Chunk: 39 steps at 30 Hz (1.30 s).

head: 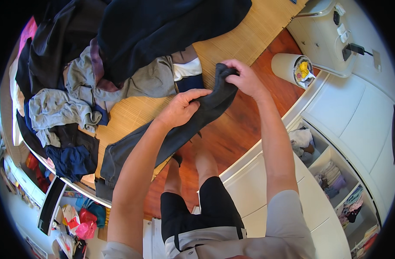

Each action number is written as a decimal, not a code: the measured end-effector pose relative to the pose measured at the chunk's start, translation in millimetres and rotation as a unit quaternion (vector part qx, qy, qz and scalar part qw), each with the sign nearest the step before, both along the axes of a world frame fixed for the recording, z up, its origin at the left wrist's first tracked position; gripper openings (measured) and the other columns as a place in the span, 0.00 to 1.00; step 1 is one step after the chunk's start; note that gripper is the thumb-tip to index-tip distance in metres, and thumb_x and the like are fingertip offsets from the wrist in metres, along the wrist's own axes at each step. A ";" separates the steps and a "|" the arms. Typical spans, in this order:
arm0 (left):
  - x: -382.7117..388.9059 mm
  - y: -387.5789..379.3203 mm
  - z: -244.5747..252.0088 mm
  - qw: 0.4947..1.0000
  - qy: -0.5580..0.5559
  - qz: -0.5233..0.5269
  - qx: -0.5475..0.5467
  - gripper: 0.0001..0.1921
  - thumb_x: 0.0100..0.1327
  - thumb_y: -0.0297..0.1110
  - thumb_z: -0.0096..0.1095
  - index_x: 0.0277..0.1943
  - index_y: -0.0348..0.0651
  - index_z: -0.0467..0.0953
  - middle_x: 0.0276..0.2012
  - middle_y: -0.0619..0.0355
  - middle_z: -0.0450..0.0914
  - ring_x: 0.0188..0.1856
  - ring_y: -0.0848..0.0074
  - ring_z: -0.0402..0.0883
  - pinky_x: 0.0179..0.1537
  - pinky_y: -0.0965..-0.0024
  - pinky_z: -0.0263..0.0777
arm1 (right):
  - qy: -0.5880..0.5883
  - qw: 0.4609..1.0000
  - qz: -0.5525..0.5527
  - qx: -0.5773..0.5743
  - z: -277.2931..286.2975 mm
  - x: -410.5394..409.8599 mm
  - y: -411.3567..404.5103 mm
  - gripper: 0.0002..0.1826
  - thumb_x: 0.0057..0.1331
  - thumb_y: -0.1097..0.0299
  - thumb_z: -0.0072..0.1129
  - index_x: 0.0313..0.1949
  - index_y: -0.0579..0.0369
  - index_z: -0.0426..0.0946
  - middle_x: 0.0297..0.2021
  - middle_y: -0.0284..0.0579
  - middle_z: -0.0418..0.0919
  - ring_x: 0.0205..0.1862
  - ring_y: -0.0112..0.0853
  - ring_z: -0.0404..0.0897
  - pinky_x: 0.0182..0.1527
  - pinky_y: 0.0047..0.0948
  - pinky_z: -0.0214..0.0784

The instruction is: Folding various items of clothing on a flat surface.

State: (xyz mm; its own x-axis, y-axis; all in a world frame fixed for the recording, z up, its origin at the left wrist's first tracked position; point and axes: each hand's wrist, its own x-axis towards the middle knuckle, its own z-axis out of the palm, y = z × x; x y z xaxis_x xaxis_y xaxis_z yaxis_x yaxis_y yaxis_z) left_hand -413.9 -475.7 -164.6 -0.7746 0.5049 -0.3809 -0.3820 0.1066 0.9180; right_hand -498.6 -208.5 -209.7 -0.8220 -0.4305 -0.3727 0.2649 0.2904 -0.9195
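A dark grey garment (197, 118), apparently a pair of trousers, stretches along the bed's near edge, one end raised between my hands. My right hand (244, 79) pinches the raised end, where the cloth folds over. Thumb and forefinger of my left hand (181, 108) grip the upper edge of the same garment, a short way to the left. Its other end rests flat on the woven bamboo mat (136, 111). Just beyond my left hand lies a grey garment (152, 79), beside a white and navy cloth (188, 69).
Large black garments (171, 32) cover the mat's far side. A light grey garment (60, 108) and a crumpled navy one (71, 160) lie at left. On the wooden floor stands a filled waste bin (283, 68). At right, an open drawer (333, 176) holds clothes in compartments.
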 end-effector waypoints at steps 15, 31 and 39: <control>0.2 -43.7 50.1 0.930 -0.243 0.076 0.265 0.31 0.56 0.14 0.45 0.66 0.29 0.73 0.59 0.43 0.83 0.62 0.63 0.82 0.68 0.65 0.70 | -0.389 0.888 0.102 -0.223 42.1 30.8 -49.2 0.32 0.59 0.69 0.63 0.64 0.62 0.73 0.56 0.43 0.80 0.56 0.29 0.78 0.63 0.28 0.68; 104.7 -86.1 -0.8 0.844 0.009 0.534 -0.038 0.11 0.72 0.25 0.60 0.55 0.37 0.77 0.36 0.61 0.83 0.39 0.80 0.82 0.42 0.74 0.76 | 0.143 0.958 -0.003 0.249 24.8 -35.4 2.5 0.16 0.65 0.71 0.70 0.47 0.65 0.76 0.39 0.47 0.84 0.41 0.29 0.80 0.48 0.32 0.74; 131.9 -48.1 -32.9 0.873 0.175 0.225 -0.396 0.16 0.62 0.33 0.71 0.51 0.42 0.81 0.36 0.51 0.83 0.39 0.56 0.83 0.41 0.57 0.75 | 0.015 0.981 -0.073 0.179 16.2 -37.2 14.3 0.12 0.67 0.75 0.67 0.48 0.66 0.79 0.42 0.41 0.85 0.42 0.25 0.80 0.48 0.27 0.74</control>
